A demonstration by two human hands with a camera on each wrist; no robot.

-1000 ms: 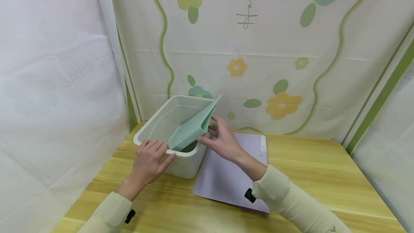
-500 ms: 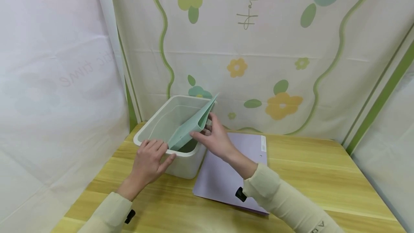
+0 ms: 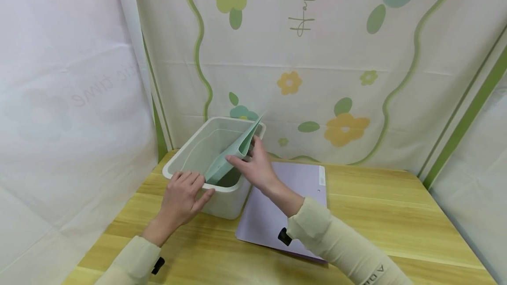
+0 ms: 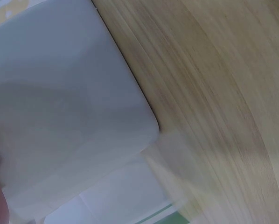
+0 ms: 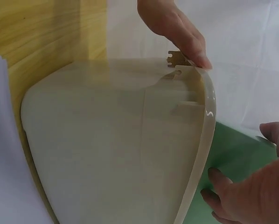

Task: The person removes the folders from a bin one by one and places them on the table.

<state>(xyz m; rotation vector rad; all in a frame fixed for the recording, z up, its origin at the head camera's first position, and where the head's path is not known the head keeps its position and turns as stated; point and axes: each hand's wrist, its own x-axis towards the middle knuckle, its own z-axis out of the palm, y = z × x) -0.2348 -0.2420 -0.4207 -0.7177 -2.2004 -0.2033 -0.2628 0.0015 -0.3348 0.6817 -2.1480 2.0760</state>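
At the far left hangs a white sheet (image 3: pixel 63 153) with faint lettering, and next comes your left sleeve (image 3: pixel 132 254), cream, a small black piece showing at its cuff. Your left hand (image 3: pixel 182 195) grips the near rim of the white bin (image 3: pixel 226 203), fingers curled over the edge and thumb lying along the outside. The bin stands on the wood-grain table (image 3: pixel 380 214), close to the flowered sheet (image 3: pixel 340 56) behind it. In the bin you have the mint-green folder (image 3: pixel 233 149), tilted, its lower end down inside near your left fingers and its upper corner rising above the rim at the back right; its covers gape slightly on the right. Your right hand (image 3: pixel 257 168) pinches that folder, thumb on one side and fingers on the other (the right wrist view shows those fingertips against the green cover). Whether the folder touches the bin's floor, you cannot tell from here. Right of the bin, partly beneath your right forearm, a purple folder (image 3: pixel 265 219) lies flat, with a pale label (image 3: pixel 322 175) at its far right corner.
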